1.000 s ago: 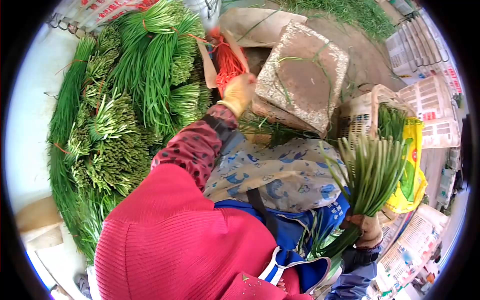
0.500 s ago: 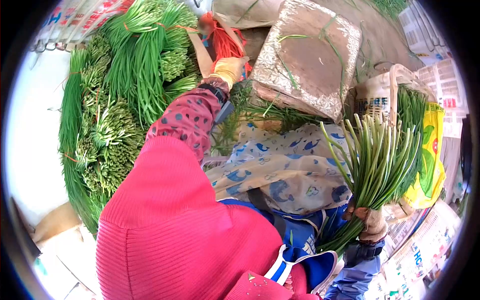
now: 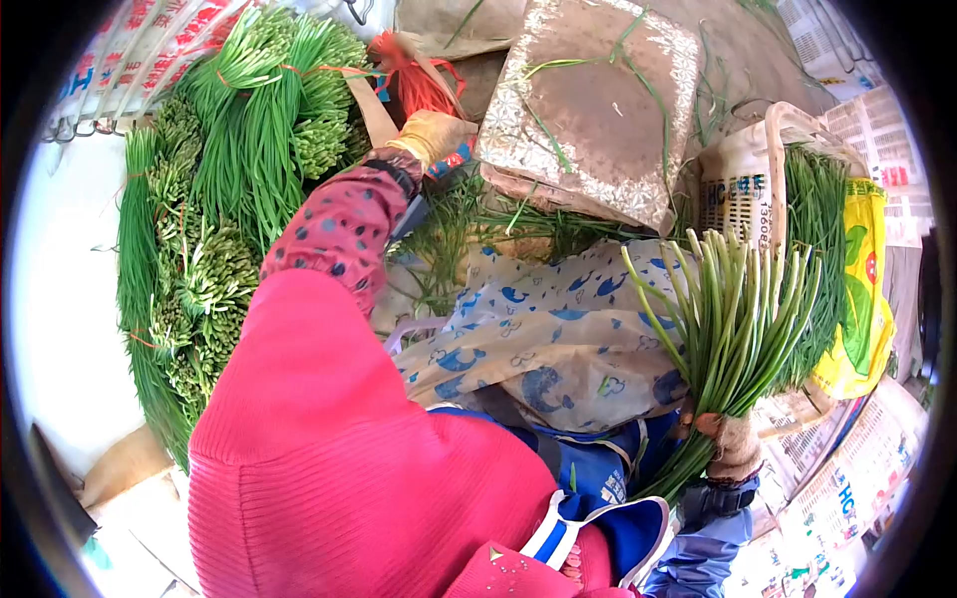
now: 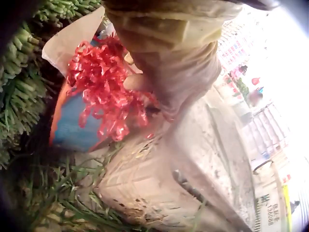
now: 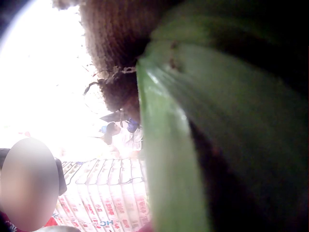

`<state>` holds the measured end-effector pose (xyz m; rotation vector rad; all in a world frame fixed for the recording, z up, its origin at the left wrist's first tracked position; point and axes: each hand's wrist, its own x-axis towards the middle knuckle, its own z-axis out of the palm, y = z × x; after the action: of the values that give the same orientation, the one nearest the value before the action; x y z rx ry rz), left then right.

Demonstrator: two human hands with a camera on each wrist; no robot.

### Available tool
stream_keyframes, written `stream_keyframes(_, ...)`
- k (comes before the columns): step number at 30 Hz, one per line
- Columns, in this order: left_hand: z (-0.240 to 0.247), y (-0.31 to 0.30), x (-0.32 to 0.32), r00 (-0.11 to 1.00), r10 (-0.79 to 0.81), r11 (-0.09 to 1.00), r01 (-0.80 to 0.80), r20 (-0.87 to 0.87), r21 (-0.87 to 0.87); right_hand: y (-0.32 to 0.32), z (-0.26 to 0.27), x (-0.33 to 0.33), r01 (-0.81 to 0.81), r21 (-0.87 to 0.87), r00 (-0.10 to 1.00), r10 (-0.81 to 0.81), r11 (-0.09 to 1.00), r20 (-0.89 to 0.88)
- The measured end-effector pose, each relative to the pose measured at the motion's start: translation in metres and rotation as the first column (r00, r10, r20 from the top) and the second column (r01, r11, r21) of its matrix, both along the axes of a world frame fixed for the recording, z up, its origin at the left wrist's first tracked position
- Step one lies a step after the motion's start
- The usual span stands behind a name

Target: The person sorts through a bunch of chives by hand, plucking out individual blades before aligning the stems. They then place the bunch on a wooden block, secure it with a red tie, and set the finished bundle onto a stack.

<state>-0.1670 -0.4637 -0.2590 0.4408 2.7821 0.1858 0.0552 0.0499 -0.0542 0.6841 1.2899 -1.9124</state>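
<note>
My left hand [image 3: 436, 138], in a yellowish glove, is in among the red plastic strings [image 3: 421, 88], its fingers curled at their lower end. In the left wrist view, the thumb and a fingertip press into the curly red strings [image 4: 104, 79], which hang over a blue and orange packet [image 4: 75, 118]. Low on the right, my right hand [image 3: 736, 447] in a brown knit glove grips a bunch of garlic chives [image 3: 738, 329], its pale cut ends fanning upward. Broad green leaves [image 5: 169, 145] fill much of the right wrist view, beside the glove's cuff.
Tied bundles of chives [image 3: 269, 130] are stacked on the left. A dirt-covered, white-edged block [image 3: 598, 110] stands ahead. At the right is a white plastic basket [image 3: 733, 189] with more chives, beside a yellow bag [image 3: 865, 299]. A whale-patterned apron [image 3: 558, 339] covers my lap.
The head view has shifted, so the block and basket sit differently in it. My left hand stays at the red strings; my right hand keeps its grip on the chives.
</note>
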Motion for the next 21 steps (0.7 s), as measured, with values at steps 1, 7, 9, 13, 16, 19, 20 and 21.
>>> stream_keyframes(1, 0.008, -0.002, 0.004, 1.000, 0.015, 0.999, -0.015, -0.004, 0.049, 0.003, -0.005, 0.003, 0.034, 0.028, 0.999, -0.035, 0.999, 0.034)
stream_keyframes(7, 0.053, -0.004, 0.008, 0.982, 0.154, 0.656, -0.187, 0.113, 0.731, -0.005, 0.022, -0.071, -0.444, 0.591, 0.785, 0.610, 0.674, -0.106)
stream_keyframes(9, 0.134, 0.019, 0.007, 0.742, 0.098, 0.667, -0.543, 0.663, 0.509, -0.037, 0.042, -0.123, -0.391, 0.609, 0.786, 0.595, 0.690, -0.168)
stream_keyframes(13, 0.186, 0.034, 0.024, 0.483, -0.093, 0.792, -0.494, 0.871, 0.359, -0.107, 0.021, -0.220, -0.333, 0.825, 0.386, 0.864, 0.456, -0.322)
stream_keyframes(16, 0.208, 0.027, 0.041, 0.410, -0.132, 0.754, -0.550, 0.902, 0.360, -0.180, -0.011, -0.250, -0.471, 0.853, 0.350, 0.935, 0.225, -0.053)
stream_keyframes(19, 0.218, 0.016, 0.043, 0.330, -0.088, 0.692, -0.658, 0.940, 0.296, -0.207, -0.078, -0.265, -0.564, 0.825, 0.038, 0.999, 0.025, -0.004)
stream_keyframes(20, 0.217, 0.017, 0.040, 0.359, -0.077, 0.679, -0.664, 0.930, 0.312, -0.198, -0.093, -0.273, -0.594, 0.803, 0.101, 0.995, 0.052, 0.011)
stream_keyframes(21, 0.224, 0.027, 0.034, 0.420, -0.019, 0.682, -0.658, 0.907, 0.319, -0.184, -0.114, -0.287, -0.571, 0.820, 0.103, 0.994, 0.039, 0.025)
